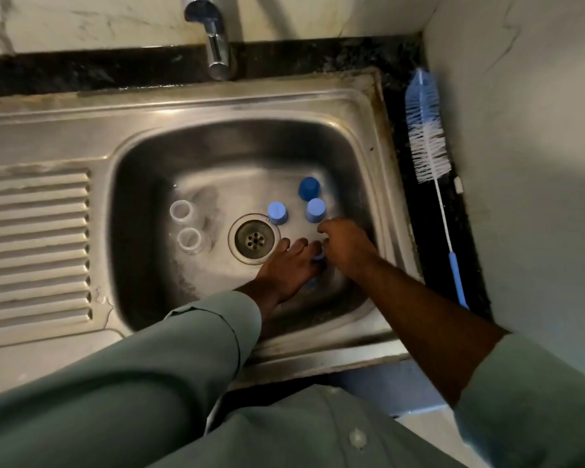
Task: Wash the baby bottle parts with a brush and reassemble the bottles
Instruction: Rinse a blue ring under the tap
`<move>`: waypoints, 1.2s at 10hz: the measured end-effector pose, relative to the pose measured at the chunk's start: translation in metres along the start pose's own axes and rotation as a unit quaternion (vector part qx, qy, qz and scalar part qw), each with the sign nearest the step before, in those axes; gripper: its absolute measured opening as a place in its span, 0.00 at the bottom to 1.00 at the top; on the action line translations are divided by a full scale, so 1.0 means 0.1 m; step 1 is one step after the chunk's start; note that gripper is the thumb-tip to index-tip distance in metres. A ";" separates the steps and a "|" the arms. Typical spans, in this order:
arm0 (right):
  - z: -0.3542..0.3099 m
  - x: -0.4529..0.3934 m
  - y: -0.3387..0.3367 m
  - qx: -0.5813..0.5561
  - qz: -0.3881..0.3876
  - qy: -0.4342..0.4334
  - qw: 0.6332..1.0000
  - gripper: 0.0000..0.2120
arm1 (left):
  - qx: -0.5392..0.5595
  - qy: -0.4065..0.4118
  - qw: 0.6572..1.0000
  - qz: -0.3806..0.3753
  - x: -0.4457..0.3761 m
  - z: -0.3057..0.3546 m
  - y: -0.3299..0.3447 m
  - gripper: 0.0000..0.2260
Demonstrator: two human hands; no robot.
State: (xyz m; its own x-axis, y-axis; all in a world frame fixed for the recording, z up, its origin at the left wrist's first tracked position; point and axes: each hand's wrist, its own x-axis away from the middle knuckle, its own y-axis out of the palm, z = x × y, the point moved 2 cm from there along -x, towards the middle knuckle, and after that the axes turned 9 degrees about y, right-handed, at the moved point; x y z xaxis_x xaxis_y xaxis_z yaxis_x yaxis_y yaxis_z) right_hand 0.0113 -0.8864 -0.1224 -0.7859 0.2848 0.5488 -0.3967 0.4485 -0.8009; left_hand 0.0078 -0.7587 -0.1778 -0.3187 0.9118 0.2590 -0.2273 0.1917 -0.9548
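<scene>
Both my hands reach into the steel sink (348, 109) near its front right. My left hand (286, 268) and my right hand (343, 246) meet around a small blue bottle part (319, 255), mostly hidden between the fingers. Three blue caps stand upside down on the basin floor: a dark one (309, 188) and two lighter ones (277, 212) (315, 210). Two clear bottles (182, 211) (190, 239) stand left of the drain (254, 239). A blue-and-white bottle brush (428, 143) lies on the dark ledge right of the sink.
The tap (213, 38) hangs over the back of the basin. A ribbed draining board (34, 244) lies to the left. A white wall (520, 163) closes off the right side beyond the brush.
</scene>
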 end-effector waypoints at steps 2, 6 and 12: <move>-0.01 0.02 0.01 -0.009 0.018 0.003 1.000 0.13 | -0.070 0.085 0.994 0.016 -0.04 0.00 0.12 0.13; -0.35 -0.17 -0.35 -0.154 0.068 -0.013 0.986 0.13 | 0.835 -0.430 0.159 0.305 0.71 -0.64 -0.90 0.06; -1.84 -1.00 -1.19 0.052 0.156 -0.301 0.939 0.26 | 0.852 -0.411 0.162 0.279 0.59 -1.20 -1.02 0.24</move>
State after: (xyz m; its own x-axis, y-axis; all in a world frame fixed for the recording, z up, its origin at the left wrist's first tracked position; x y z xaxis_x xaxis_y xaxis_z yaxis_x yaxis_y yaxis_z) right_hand 0.2238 -0.8127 -0.0377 -0.9850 -0.1560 0.0734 -0.1218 0.3281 -0.9368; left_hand 0.1223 -0.6805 -0.0827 -0.5837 0.1231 0.8026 0.3471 -0.8558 0.3837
